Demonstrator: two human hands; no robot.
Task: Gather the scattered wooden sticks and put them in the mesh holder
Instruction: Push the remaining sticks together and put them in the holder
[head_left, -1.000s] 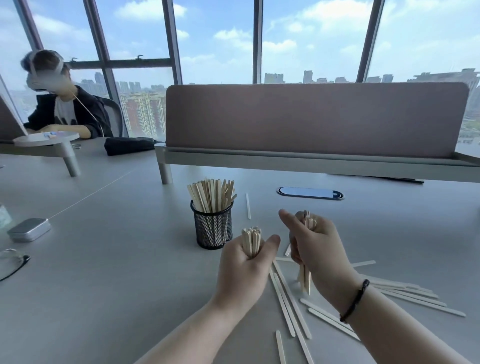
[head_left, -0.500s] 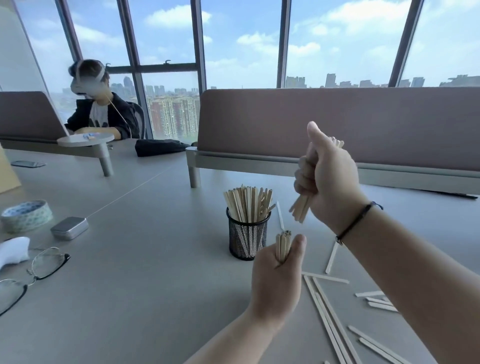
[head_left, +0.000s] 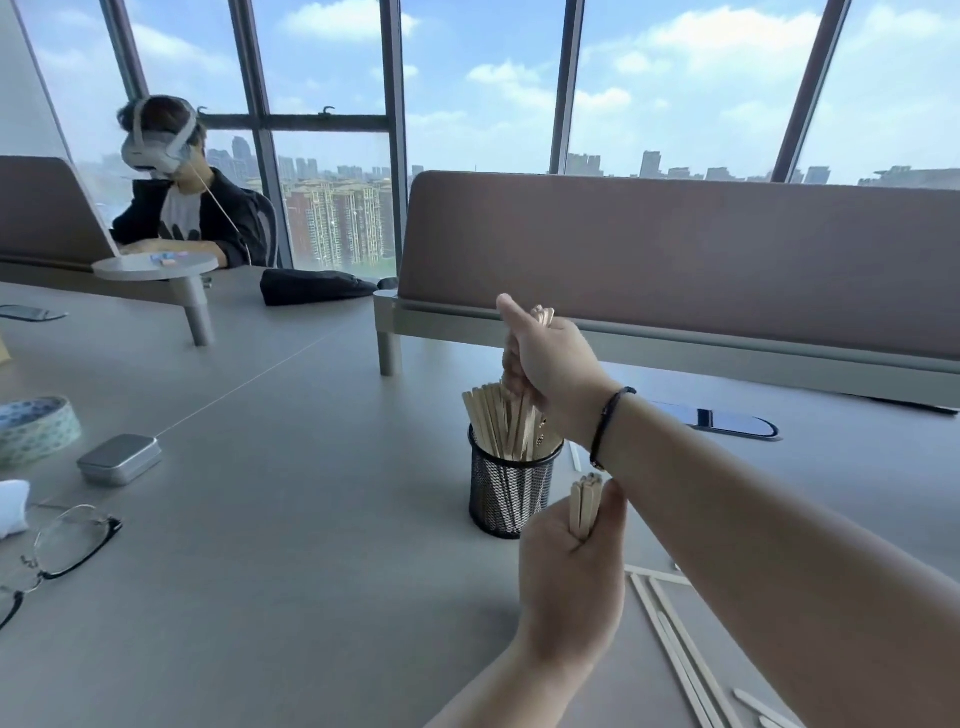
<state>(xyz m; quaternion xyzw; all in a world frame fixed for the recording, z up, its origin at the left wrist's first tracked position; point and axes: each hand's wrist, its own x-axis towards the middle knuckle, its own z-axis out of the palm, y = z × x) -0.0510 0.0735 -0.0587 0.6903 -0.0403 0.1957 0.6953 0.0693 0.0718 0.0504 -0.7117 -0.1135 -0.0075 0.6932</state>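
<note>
We see the right hand (head_left: 550, 358) fisted around a bundle of wooden sticks (head_left: 543, 315), held directly over the black mesh holder (head_left: 511, 491), which stands upright on the grey table (head_left: 291, 519) already packed with sticks. The left hand (head_left: 571, 577), nearer us, clenches a second bundle (head_left: 584, 501) upright just beside the holder. Loose sticks (head_left: 675, 639) lie on the table at lower right.
</note>
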